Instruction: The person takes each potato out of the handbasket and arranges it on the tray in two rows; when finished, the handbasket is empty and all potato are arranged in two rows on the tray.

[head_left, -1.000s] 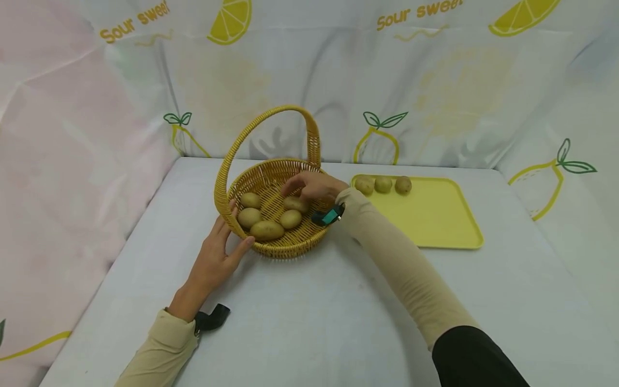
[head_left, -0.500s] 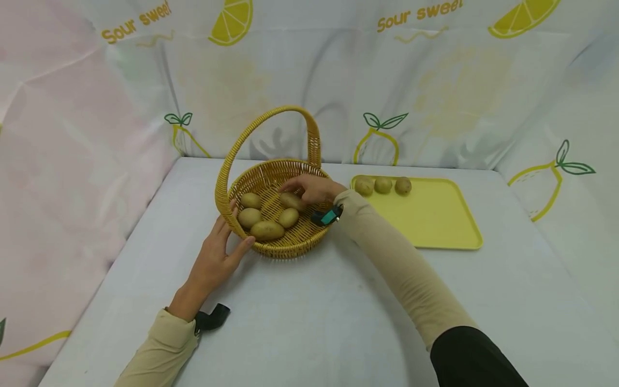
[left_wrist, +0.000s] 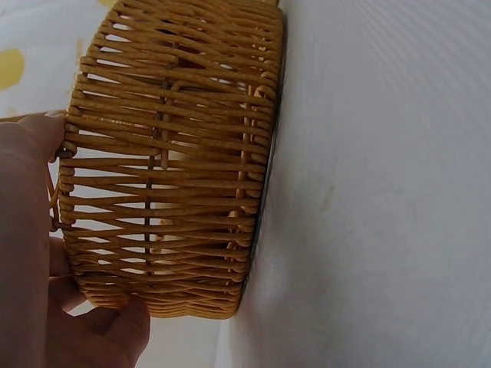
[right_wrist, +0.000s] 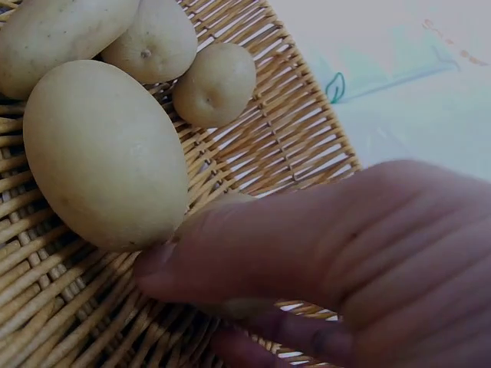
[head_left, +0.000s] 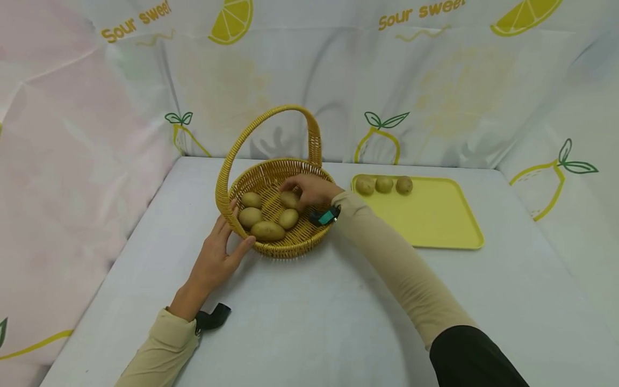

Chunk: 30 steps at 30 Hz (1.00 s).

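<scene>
A yellow wicker basket (head_left: 290, 250) with a tall arched handle holds several potatoes. On its near left side, my left hand (head_left: 213, 263) grips the rim by the handle's base. The left wrist view has its thumb and fingers against the woven wall (left_wrist: 169, 184). Inside the basket, my right hand (head_left: 315, 191) pinches a potato (head_left: 289, 200) between thumb and fingers. From the right wrist, that potato is mostly hidden behind the thumb (right_wrist: 253, 249). A large potato (right_wrist: 107, 157) lies right at the thumb tip, and others (head_left: 267, 231) rest along the basket's left and front.
Right of the basket lies a yellow tray (head_left: 435, 215) with three potatoes (head_left: 384, 184) in a row at its back left. Both stand on a white-covered table (head_left: 309, 322). A lemon-print curtain (head_left: 309, 64) hangs behind.
The potato under my right hand has shifted slightly left, and the fingers and thumb have closed round it. A neighbouring potato has also moved slightly left. My left hand stays on the basket.
</scene>
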Each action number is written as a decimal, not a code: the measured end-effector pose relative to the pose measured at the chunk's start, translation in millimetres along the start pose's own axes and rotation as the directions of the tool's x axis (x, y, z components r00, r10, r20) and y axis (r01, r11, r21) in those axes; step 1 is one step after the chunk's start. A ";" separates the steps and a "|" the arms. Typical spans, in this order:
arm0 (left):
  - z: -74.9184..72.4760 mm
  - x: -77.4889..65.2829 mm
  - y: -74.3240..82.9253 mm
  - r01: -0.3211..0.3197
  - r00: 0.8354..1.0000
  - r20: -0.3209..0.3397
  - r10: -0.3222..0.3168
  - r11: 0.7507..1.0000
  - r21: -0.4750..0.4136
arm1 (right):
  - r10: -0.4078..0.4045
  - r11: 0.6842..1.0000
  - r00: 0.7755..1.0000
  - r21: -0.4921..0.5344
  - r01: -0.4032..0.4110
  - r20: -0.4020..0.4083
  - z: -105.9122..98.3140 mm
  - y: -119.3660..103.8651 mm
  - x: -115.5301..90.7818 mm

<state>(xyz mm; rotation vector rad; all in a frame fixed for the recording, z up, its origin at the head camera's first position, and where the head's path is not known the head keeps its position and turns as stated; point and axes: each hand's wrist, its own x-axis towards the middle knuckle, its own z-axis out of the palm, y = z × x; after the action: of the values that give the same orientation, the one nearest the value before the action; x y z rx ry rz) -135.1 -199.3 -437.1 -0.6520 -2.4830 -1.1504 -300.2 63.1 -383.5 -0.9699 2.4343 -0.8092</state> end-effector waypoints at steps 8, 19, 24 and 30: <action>0.5 -0.8 -1.1 -0.017 1.000 -0.004 0.017 1.000 0.007 | 0.039 0.988 0.994 0.152 -0.022 -0.104 -3.7 -2.1 -7.9; 1.0 -0.1 -0.5 0.011 1.000 -0.001 -0.011 1.000 0.003 | -0.006 0.978 0.979 0.202 0.048 -0.203 -14.2 -6.1 -26.6; 1.3 -0.8 -1.5 -0.017 1.000 -0.005 0.017 1.000 0.018 | -0.019 0.970 0.971 0.232 0.076 -0.240 -20.7 -7.2 -37.5; 1.5 -1.1 -2.4 -0.027 1.000 -0.007 0.028 0.999 0.023 | -0.020 0.963 0.967 0.257 0.088 -0.254 -28.3 -7.1 -49.5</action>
<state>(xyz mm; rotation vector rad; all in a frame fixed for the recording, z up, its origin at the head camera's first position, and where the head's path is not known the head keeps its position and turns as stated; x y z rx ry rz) -135.5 -199.9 -440.1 -0.6721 -2.4695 -1.1106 -278.4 104.7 -350.5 -0.8795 2.4238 -1.3113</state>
